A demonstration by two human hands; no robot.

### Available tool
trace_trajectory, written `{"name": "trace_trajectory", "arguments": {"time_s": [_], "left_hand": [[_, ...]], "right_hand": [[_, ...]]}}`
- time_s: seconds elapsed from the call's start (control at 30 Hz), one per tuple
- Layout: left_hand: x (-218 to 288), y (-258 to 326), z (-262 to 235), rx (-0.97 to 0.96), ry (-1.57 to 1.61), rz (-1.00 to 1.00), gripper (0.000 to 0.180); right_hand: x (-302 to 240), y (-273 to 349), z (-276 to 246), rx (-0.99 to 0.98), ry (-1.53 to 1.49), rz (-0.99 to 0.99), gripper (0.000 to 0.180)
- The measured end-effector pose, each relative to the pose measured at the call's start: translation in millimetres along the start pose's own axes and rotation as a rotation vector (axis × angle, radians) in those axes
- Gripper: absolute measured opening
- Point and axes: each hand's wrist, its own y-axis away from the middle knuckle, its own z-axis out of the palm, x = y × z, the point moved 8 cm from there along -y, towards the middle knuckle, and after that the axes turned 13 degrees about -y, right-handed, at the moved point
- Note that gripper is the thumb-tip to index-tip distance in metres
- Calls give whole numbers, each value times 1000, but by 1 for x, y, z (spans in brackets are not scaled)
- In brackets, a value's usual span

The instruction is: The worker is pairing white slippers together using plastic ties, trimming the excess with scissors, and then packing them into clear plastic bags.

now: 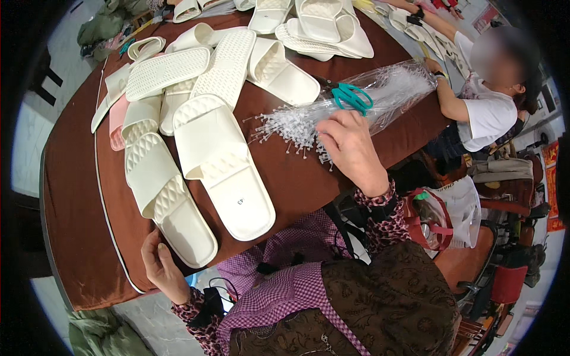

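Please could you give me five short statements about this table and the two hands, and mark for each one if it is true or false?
1. The right hand is nearer to the teal-handled scissors than the left hand is. True.
2. A pink slipper lies among the white slippers. True.
3. The slippers rest on something bright blue. False: the table cover is brown.
4. The left hand lifts a slipper high in the air. False: it is beside the near end of a white slipper lying on the table.
5. Thin clear strips with small white ends lie by the right hand. True.
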Motion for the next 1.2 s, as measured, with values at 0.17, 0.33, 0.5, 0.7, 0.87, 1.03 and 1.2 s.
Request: {"name": "trace_trajectory", "arguments": {"time_s": [0.17, 0.33, 0.5, 0.7, 0.87, 1.03, 1.2], "left_hand": [[3, 0, 0, -14, 3, 5, 25], [-6, 5, -4, -55, 201, -63, 25], [13, 19, -12, 135, 292, -58, 24], [70, 33, 20, -183, 231, 186, 22], [68, 35, 27, -281, 1, 331, 22], [88, 27, 50, -398, 74, 512, 23], [101, 30, 42, -314, 265, 560, 17]], "right_hand": [[-4, -5, -2, 71, -39, -31, 13], [-24, -5, -11, 161, -271, -50, 15], [-92, -3, 23, 32, -566, -231, 13], [-193, 5, 39, -130, -919, -550, 8], [-231, 7, 31, -173, -1086, -729, 17], [-239, 12, 32, -198, -1208, -751, 13], [-234, 5, 31, -211, -1220, -653, 14]]}}
